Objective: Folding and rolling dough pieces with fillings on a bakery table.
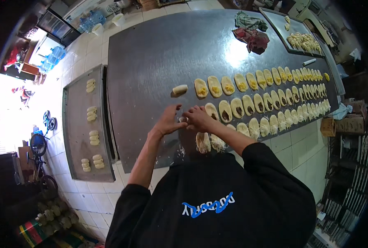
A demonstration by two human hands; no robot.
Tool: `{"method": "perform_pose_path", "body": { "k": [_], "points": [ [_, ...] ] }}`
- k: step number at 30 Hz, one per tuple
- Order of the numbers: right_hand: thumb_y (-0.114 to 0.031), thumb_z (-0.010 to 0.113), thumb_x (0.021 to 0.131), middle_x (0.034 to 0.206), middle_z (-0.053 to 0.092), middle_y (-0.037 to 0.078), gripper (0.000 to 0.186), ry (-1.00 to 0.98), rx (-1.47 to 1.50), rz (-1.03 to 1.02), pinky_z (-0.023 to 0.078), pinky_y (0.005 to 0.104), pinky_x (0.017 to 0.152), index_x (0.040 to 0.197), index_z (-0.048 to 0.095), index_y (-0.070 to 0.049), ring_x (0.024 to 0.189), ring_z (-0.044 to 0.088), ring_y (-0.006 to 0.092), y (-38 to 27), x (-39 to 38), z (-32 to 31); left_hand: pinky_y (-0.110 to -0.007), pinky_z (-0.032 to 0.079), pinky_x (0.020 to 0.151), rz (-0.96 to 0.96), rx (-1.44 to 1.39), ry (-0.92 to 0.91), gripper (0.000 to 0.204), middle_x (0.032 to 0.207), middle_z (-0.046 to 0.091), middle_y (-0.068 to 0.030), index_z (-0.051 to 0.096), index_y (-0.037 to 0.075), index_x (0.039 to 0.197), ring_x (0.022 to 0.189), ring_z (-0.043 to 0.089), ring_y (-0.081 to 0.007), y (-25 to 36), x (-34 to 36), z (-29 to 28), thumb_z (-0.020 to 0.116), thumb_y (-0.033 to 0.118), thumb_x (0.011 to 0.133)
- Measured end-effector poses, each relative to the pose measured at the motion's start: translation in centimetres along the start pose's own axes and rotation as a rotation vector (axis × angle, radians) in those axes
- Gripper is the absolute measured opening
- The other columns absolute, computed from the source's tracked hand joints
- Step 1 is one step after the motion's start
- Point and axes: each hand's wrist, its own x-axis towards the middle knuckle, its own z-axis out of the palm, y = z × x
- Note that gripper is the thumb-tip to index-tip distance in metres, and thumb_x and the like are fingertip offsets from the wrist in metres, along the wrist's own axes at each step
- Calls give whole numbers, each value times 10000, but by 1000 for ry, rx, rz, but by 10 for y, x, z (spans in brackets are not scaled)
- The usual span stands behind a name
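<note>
My left hand [167, 122] has its fingers curved and apart beside a small pale dough piece [183, 120]. My right hand [199, 119] has its fingers curled on that piece at the metal table [146, 70]. A rolled dough piece [179, 89] lies just above my hands. To the right, rows of flattened dough ovals carry yellow filling [215, 87], dark brown filling [225, 110] and pale shreds [264, 127], the nearest partly hidden by my right arm.
A tray of small rolls [74, 124] stands left. Another dough tray [303, 43] and crumpled cloths [250, 39] are at the back right. Bicycles [38, 144], water jugs [54, 58] and a person [23, 95] are beyond the left side; boxes [345, 124] and racks stand right.
</note>
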Motion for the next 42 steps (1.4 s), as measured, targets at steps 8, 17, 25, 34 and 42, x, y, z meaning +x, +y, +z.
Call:
{"method": "perform_pose_path", "body": {
  "k": [8,17,25,34,42],
  "points": [
    [-88,754,733,1185,551,236,792,13,381,184,449,472,919,1413,350,-47,1095,513,428,2,-3,-3,-470,474,880,186,56,-183,783,1083,605,-220,322,21,1415,1012,569,-420,-50,21,51,688,38,724],
    [36,642,752,1007,600,202,686,274,394,140,482,427,842,1378,366,-6,953,598,388,-12,-9,3,-402,499,875,10,-9,-22,893,1220,521,-185,254,41,1482,968,582,-307,-20,-7,33,690,-35,706],
    [82,585,739,1053,551,201,662,525,502,121,458,420,886,1365,386,1,985,558,362,17,61,-26,-325,523,838,-176,-188,367,869,1349,363,-188,253,11,1459,937,573,-237,-26,65,23,696,-61,715],
    [37,638,739,1176,506,235,602,336,347,151,446,412,948,1311,463,-22,1079,524,403,28,81,-33,-407,485,891,-84,64,124,523,1135,537,-189,535,-8,1229,1031,556,-371,-31,91,4,685,33,730],
    [-136,787,717,1293,451,233,777,313,431,242,433,410,992,1390,410,-39,1162,499,393,19,10,-3,-399,467,969,-39,-179,348,784,1412,356,-227,336,18,1433,1280,425,-361,-24,11,44,736,131,768]
  ]
}}
